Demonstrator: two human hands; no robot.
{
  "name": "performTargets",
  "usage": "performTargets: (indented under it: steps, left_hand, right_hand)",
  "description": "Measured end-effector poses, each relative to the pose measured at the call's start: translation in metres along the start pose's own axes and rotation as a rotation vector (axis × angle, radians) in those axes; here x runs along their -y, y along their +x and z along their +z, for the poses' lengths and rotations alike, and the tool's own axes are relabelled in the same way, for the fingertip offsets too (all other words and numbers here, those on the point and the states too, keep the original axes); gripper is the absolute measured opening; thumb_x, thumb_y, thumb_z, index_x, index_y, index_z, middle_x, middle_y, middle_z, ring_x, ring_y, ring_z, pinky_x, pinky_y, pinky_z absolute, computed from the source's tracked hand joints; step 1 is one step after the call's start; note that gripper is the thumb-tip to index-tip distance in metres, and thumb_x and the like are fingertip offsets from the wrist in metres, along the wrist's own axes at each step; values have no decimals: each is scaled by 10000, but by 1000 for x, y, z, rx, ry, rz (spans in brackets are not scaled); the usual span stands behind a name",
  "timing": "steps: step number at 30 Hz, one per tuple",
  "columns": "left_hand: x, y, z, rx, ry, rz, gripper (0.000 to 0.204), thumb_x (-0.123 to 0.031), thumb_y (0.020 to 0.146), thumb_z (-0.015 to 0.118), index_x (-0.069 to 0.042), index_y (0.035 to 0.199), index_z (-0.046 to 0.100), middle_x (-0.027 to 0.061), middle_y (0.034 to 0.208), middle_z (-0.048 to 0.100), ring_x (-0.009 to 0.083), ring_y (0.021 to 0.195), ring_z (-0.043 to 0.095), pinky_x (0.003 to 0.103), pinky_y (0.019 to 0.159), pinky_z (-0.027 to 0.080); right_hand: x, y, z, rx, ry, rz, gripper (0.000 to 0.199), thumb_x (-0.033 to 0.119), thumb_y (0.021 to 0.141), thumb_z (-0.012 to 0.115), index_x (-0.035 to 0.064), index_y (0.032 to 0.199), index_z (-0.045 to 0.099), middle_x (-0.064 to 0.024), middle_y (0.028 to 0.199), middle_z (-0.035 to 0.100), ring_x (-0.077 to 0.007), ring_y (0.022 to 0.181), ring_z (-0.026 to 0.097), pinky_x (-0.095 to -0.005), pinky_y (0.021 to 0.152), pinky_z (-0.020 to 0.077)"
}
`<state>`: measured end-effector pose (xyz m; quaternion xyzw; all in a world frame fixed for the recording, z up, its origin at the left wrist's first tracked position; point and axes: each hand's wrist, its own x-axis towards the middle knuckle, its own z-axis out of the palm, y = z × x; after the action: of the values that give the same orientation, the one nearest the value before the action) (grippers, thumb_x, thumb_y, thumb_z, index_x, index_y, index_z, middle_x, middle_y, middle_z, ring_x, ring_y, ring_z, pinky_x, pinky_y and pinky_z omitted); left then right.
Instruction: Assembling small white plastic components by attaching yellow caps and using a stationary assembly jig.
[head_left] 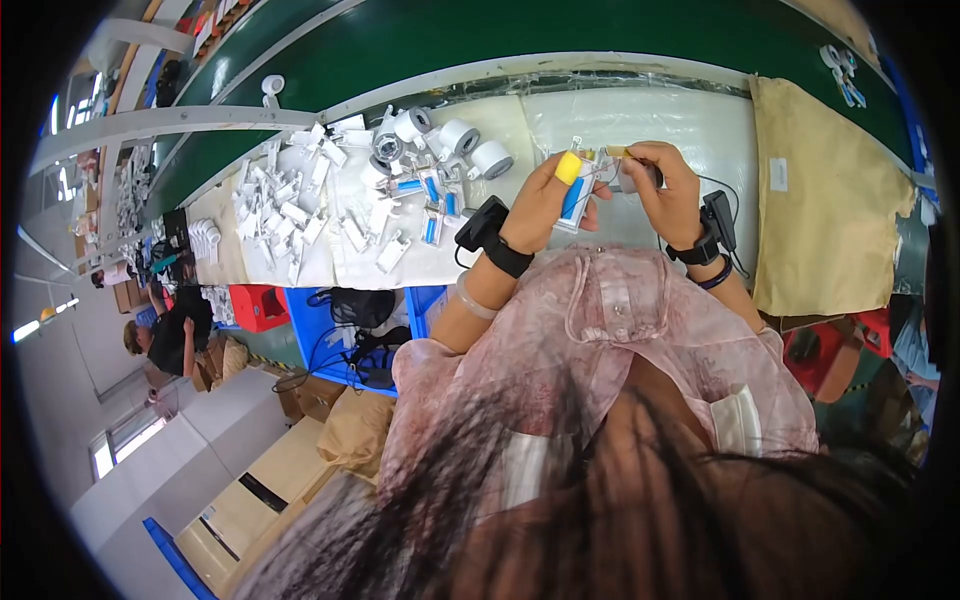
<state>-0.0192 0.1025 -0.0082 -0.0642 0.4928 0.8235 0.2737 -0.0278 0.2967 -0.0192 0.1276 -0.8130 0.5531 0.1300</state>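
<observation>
My left hand (540,204) is closed on a small white casing with a blue block (574,200) in it. A yellow cover wraps the tip of that thumb. Close beside it, my right hand (668,190) has thumb and fingers pinched together at the casing's upper end. Thin dark wires show between the two hands, but what the right fingertips grip is too small to make out. Left of my hands lie several similar casings with blue blocks (432,228). Behind them are white and grey round housings (459,137).
Many loose white plastic parts (290,212) cover the bench at the left. A brown paper sheet (825,220) lies at the right. Beyond the bench runs a green belt (600,35). A blue crate (325,335) with black bags stands below left. Another person (180,335) is farther left.
</observation>
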Motion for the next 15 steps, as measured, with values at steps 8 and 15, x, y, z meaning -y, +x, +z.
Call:
performTargets:
  steps: [8,15]
  left_hand:
    - [5,5,-7,-7,-35,35,270,-153,956,415,-3,1169,482,136,906,597,161,626,588,303,487,535]
    - [2,1,1,-25,146,178,313,-16,875,420,-4,1186,451,103,881,573,137,652,555,280,475,507]
  right_hand:
    - [13,6,-2,119,-34,-211,174,-40,789,673,1,955,638,-113,888,660,-249,840,617,-305,735,484]
    - [8,0,8,127,-32,-235,180,-51,775,673,9,942,641,-120,905,668,-250,829,617,-324,755,485]
